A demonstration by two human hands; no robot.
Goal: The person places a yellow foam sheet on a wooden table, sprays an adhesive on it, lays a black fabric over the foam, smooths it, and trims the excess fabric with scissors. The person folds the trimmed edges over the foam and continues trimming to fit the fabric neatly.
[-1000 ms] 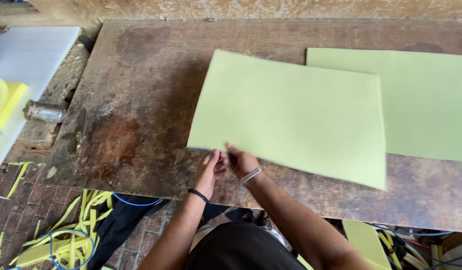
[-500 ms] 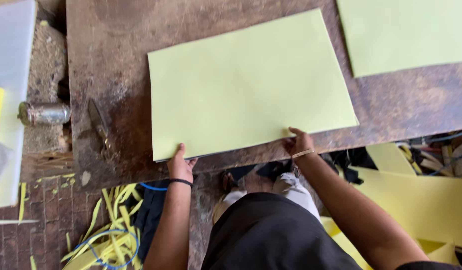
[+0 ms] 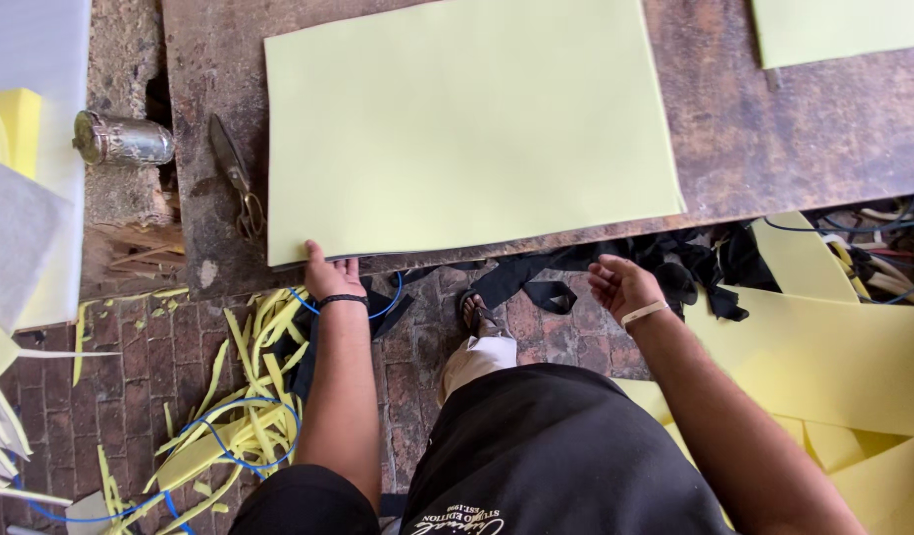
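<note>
Left hand [image 3: 328, 277] fingers pinching the near-left corner of the pale green sheet [image 3: 467, 129], thumb on top; sheet flat on the worn wooden table [image 3: 774, 139], near edge at the table's edge. Right hand [image 3: 623, 285] released, palm up, fingers loosely spread, below the table edge, clear of the sheet. Scissors [image 3: 234, 178] just left of the sheet, metal can [image 3: 123, 139] beyond, yellow strips [image 3: 234, 396] on the brick floor.

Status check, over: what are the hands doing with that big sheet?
Left hand grips green sheet at its near corner. Right hand open, off the sheet. Scissors lie beside it.
</note>
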